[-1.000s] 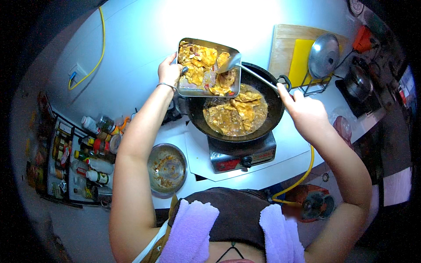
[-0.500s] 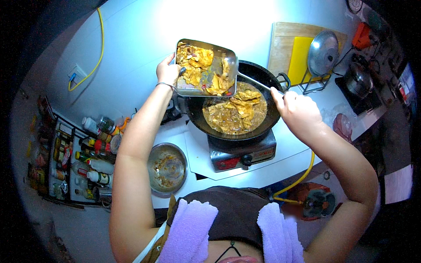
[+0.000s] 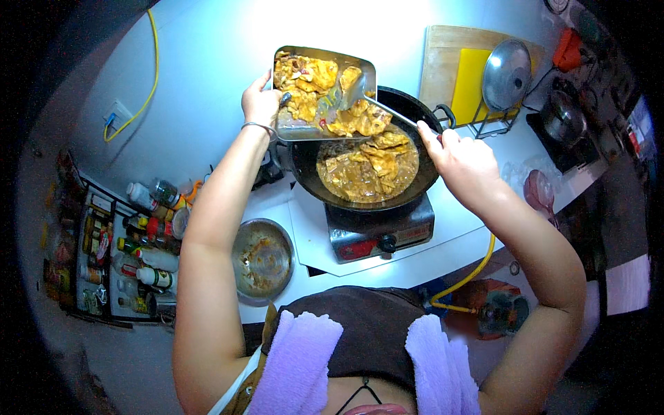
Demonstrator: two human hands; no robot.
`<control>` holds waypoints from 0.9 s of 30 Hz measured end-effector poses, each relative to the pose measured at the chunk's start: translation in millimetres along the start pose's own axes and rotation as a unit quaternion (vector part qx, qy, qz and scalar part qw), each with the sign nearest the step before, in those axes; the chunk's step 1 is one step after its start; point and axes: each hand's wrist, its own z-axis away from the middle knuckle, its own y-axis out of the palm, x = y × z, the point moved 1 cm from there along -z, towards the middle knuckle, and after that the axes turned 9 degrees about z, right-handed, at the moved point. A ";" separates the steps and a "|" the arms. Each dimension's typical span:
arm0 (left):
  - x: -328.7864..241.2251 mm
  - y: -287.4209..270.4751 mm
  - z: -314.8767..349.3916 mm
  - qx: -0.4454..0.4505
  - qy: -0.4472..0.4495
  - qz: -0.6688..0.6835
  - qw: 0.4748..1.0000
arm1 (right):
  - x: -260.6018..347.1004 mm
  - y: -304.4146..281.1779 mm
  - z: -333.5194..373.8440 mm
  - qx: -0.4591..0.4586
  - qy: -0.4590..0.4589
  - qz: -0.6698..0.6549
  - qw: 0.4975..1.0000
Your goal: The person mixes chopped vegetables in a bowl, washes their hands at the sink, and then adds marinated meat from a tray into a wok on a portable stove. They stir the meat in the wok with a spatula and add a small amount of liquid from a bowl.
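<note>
My left hand (image 3: pixel 261 105) grips the left side of a rectangular metal tray (image 3: pixel 299 130), tilted over the wok's left rim. Yellow-brown, sauce-coated pieces of food (image 3: pixel 304 75) lie in it, some at its lower right edge. Closed round the handle of a metal spatula (image 3: pixel 391 111), my right hand (image 3: pixel 462 166) keeps the blade inside the tray, against the food. Below sits a black wok (image 3: pixel 432 162) holding brown sauce (image 3: pixel 346 181) and folded yellow pieces (image 3: pixel 389 153). It rests on a portable gas stove (image 3: pixel 373 235).
A used steel bowl (image 3: pixel 265 259) stands left of the stove. Bottles and jars (image 3: pixel 155 259) fill a rack at the left. Cutting boards (image 3: pixel 443 69) and a pot lid (image 3: pixel 507 75) lean at the back right. A yellow hose (image 3: pixel 477 268) runs below the counter edge.
The spatula blade has come into view inside the tray, among the food. Food in the tray has shifted toward its lower right edge. Both hands appear slightly higher in the view.
</note>
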 end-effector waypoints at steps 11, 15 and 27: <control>18.6 4.6 -5.2 -0.047 0.041 -0.044 0.997 | -62.5 -10.8 39.9 0.154 0.004 -0.028 0.988; 34.8 4.8 -14.0 -0.073 0.040 0.033 0.996 | -111.8 -25.8 56.9 0.228 -0.035 -0.060 0.971; 67.4 -7.3 -34.5 -0.119 0.018 0.080 0.990 | -89.0 94.7 67.0 0.306 -0.087 -0.149 0.936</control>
